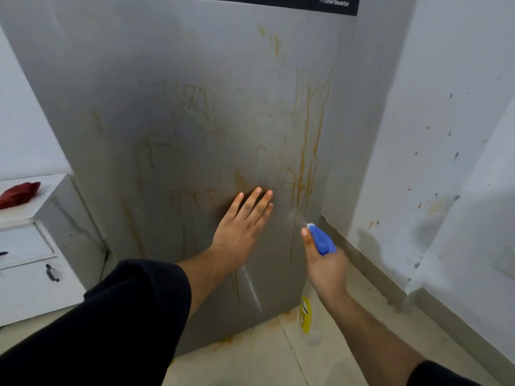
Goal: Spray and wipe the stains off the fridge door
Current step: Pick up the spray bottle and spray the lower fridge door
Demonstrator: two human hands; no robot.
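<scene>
**Fridge door** [195, 107]: grey and upright, filling the centre of the view. It is judged stiff, smooth and heavy. It is to be steadied by flat pressure rather than gripped, and once wetted it is expected to be slippery under a palm.

**Stains** [308, 140]: orange-yellow runs and smears. They are densest down the right side of the door and fainter across the middle. Drips are also noted on the floor [278, 358] at the door's foot.

**Spray bottle** [322, 240]: blue trigger head, pale body, yellow label [305, 313]. It is judged to be light, rigid plastic, possibly slick when wet. It is best taken at the neck under the head, with a finger left free for the trigger. It is held low at the right, with the nozzle pointed at the door's stained right edge. A faint haze appears just ahead of the nozzle.

**Left hand** [239, 227]: laid flat on the door with fingers straight and spread. Nothing is grasped.

**Right hand** [326, 268]: wrapped round the bottle's neck, with one finger laid along the head.

**Red cloth** [19, 193]: lying on the white counter [41, 196] at far left, well apart from both hands.

**Writing**: "ProSmartInverter" is read on the dark strip [278, 2] at the door's top. The print on the bottle label cannot be made out.
</scene>
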